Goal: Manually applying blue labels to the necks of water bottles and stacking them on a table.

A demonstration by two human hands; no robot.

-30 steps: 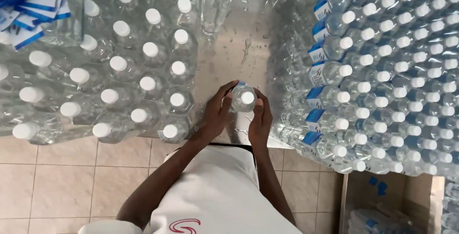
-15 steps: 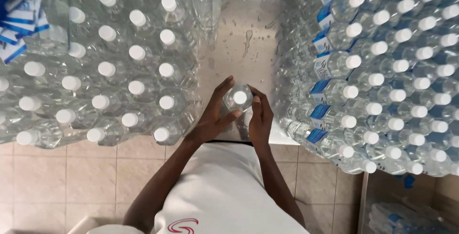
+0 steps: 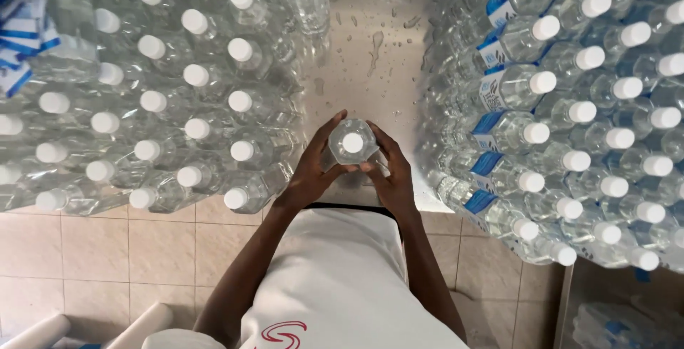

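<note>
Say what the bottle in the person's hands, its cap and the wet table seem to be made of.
Bottle: clear, glossy plastic, by its see-through ribbed wall. Cap: opaque white plastic, matte, likely a screw top. Table: probably stainless steel, by its dull grey sheen with water beading on it. Left hand and right hand clasp the bottle.

Stacks of bottled water on a wet steel table

Unlabelled clear bottles (image 3: 192, 99) with white caps stand packed upright on the left of the metal tabletop (image 3: 370, 57), which carries scattered water drops down its bare middle strip. On the right, blue-labelled bottles (image 3: 563, 121) lie stacked on their sides, caps facing out. A heap of blue and white labels (image 3: 21, 28) sits at the upper left corner. Beige floor tiles (image 3: 107, 249) show below, with two white tubes (image 3: 92, 327) at the bottom left.
</note>
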